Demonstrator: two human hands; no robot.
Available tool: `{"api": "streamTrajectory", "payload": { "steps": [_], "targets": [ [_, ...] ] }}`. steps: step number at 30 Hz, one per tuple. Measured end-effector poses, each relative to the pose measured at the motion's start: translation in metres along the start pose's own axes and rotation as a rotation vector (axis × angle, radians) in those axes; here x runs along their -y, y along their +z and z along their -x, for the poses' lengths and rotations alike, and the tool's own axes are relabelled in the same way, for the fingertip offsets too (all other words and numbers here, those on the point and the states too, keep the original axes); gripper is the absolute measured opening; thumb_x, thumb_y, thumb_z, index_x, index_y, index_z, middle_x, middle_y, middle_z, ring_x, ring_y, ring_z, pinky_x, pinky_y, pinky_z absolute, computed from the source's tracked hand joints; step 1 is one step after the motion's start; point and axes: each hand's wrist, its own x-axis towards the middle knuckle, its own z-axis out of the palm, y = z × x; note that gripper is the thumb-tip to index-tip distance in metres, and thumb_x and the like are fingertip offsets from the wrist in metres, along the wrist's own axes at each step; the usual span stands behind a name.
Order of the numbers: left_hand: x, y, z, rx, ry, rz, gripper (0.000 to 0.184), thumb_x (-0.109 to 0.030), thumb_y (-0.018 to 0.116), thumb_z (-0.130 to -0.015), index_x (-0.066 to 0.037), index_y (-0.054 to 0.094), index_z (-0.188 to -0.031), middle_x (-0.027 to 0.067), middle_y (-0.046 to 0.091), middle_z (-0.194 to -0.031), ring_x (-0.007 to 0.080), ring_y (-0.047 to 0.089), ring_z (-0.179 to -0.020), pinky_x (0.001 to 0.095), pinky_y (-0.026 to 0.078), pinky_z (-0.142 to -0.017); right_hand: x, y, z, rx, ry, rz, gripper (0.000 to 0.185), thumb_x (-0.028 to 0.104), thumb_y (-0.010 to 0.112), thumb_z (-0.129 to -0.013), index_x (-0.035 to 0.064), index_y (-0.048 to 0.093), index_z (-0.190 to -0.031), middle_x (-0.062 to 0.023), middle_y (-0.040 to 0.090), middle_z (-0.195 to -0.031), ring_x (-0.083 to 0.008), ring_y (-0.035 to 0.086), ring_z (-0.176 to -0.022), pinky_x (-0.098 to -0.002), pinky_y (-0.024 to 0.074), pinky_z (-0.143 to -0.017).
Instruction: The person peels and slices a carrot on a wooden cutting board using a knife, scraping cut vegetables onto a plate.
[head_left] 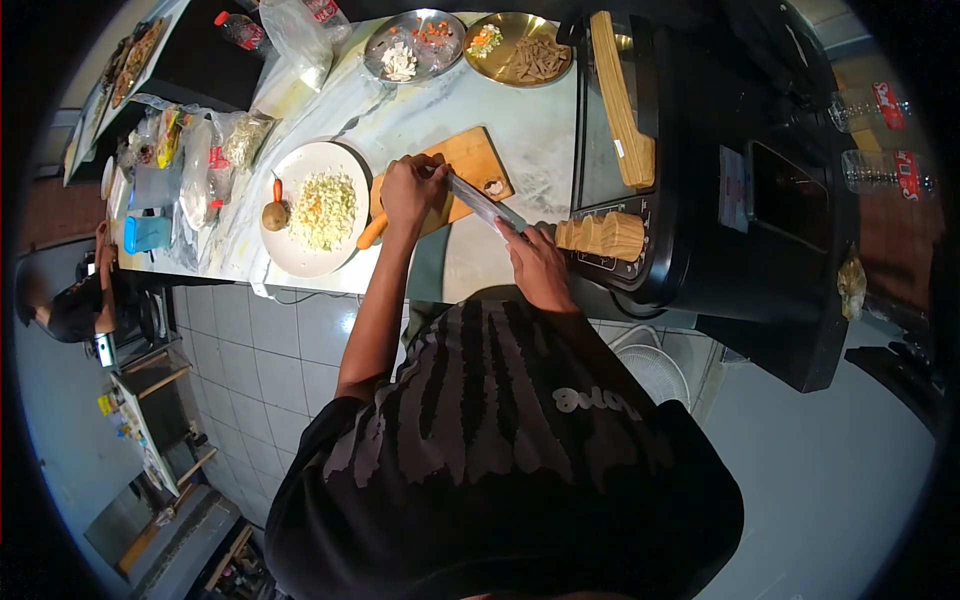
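Observation:
A knife (480,201) with a broad pale blade slants between my hands, above the cutting board (475,150). My right hand (540,265) is closed on it. Just beyond that hand, a ridged wooden handle (605,237) shows; I cannot tell whether it belongs to the knife. My left hand (408,195) has its fingers pinched together at the blade's far end, hiding whatever is between them. Below the left wrist, an orange carrot (372,232) lies partly on the board. A small pale piece, perhaps garlic (493,187), rests at the board's right side.
Left of the board, a white plate (300,262) holds diced vegetables, a red chili and a brown round vegetable. Two metal plates (376,62) with chopped food stand behind. A black appliance (690,200) borders the right. Bags and bottles (212,165) crowd the left; another person (75,310) is farther off.

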Motion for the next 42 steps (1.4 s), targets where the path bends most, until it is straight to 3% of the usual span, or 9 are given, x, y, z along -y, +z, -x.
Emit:
{"api": "streamTrajectory", "payload": {
  "steps": [8,11,13,16,22,31,34,37,42],
  "targets": [
    [0.013,-0.012,-0.011,-0.037,0.046,0.32,0.019,-0.016,0.07,-0.086,-0.002,0.075,-0.096,0.0133,0.073,-0.083,0.0215,0.07,-0.072,0.0329,0.054,-0.069,-0.005,0.005,0.004,-0.022,-0.007,-0.266,0.044,0.009,0.053,-0.096,0.0154,0.054,-0.14,-0.019,0.061,-0.093,-0.0391,0.06,-0.088,-0.0437,0.0491,-0.078],
    [0.02,-0.02,-0.018,0.017,-0.013,0.381,0.02,-0.013,0.066,-0.088,-0.003,0.074,-0.103,0.013,0.074,-0.087,0.0207,0.071,-0.077,0.0325,0.055,-0.072,-0.011,0.015,0.009,-0.185,-0.109,-0.367,0.042,0.008,0.049,-0.099,0.0111,0.052,-0.14,-0.0159,0.06,-0.082,-0.0315,0.061,-0.074,-0.0386,0.0489,-0.071],
    [0.02,-0.021,-0.018,0.049,-0.043,0.337,0.022,-0.012,0.064,-0.089,-0.004,0.073,-0.106,0.0124,0.074,-0.09,0.0216,0.072,-0.081,0.033,0.056,-0.074,-0.013,0.017,0.015,-0.007,0.207,-0.619,0.042,0.007,0.044,-0.099,0.0097,0.047,-0.141,-0.0226,0.064,-0.098,-0.0344,0.061,-0.075,-0.0419,0.0487,-0.074],
    [0.018,-0.018,-0.011,0.108,0.043,0.283,0.025,-0.009,0.063,-0.087,-0.005,0.073,-0.109,0.0131,0.074,-0.09,0.0213,0.072,-0.084,0.0332,0.055,-0.078,-0.016,0.012,0.021,0.095,0.352,-0.654,0.045,0.008,0.041,-0.101,0.0106,0.043,-0.145,-0.0226,0.065,-0.11,-0.0326,0.061,-0.081,-0.0383,0.0489,-0.078],
    [0.01,-0.019,-0.004,0.105,0.182,0.128,0.034,-0.004,0.064,-0.081,-0.006,0.069,-0.115,0.0143,0.073,-0.091,0.0266,0.071,-0.079,0.0354,0.054,-0.074,-0.031,0.031,0.031,-0.015,0.171,-0.563,0.052,0.007,0.042,-0.1,0.0129,0.037,-0.151,-0.0252,0.058,-0.129,-0.038,0.065,-0.098,-0.0362,0.0499,-0.084],
    [-0.031,-0.037,0.016,0.144,0.073,0.238,0.041,-0.006,0.069,-0.081,-0.003,0.064,-0.122,0.0147,0.073,-0.089,0.0255,0.069,-0.076,0.0349,0.054,-0.073,-0.015,0.031,0.015,0.041,0.106,-0.455,0.057,0.012,0.049,-0.098,0.0244,0.036,-0.151,-0.0313,0.062,-0.104,-0.0508,0.061,-0.089,-0.0522,0.0497,-0.071],
    [-0.005,-0.029,0.006,0.01,0.228,0.106,0.042,-0.007,0.071,-0.08,-0.004,0.064,-0.121,0.0146,0.072,-0.087,0.0254,0.069,-0.075,0.0359,0.054,-0.073,-0.015,0.031,0.014,0.064,0.122,-0.446,0.056,0.012,0.048,-0.098,0.024,0.036,-0.151,-0.0302,0.062,-0.108,-0.0507,0.06,-0.091,-0.0535,0.0494,-0.073],
    [-0.019,-0.03,0.012,0.158,0.153,0.141,0.042,-0.007,0.071,-0.079,-0.005,0.063,-0.121,0.0141,0.072,-0.085,0.0264,0.07,-0.076,0.0366,0.053,-0.072,-0.012,0.032,0.013,0.033,0.089,-0.464,0.057,0.013,0.048,-0.098,0.0233,0.035,-0.152,-0.0293,0.061,-0.111,-0.0505,0.06,-0.092,-0.0543,0.0492,-0.074],
    [-0.008,-0.007,0.008,0.115,0.154,0.132,0.04,-0.004,0.07,-0.078,-0.004,0.065,-0.117,0.0139,0.072,-0.085,0.0279,0.07,-0.077,0.0369,0.054,-0.073,-0.012,0.028,0.01,0.071,0.116,-0.442,0.055,0.012,0.05,-0.098,0.0216,0.037,-0.151,-0.0262,0.062,-0.112,-0.0466,0.062,-0.09,-0.0484,0.0504,-0.074]
  ]
}}
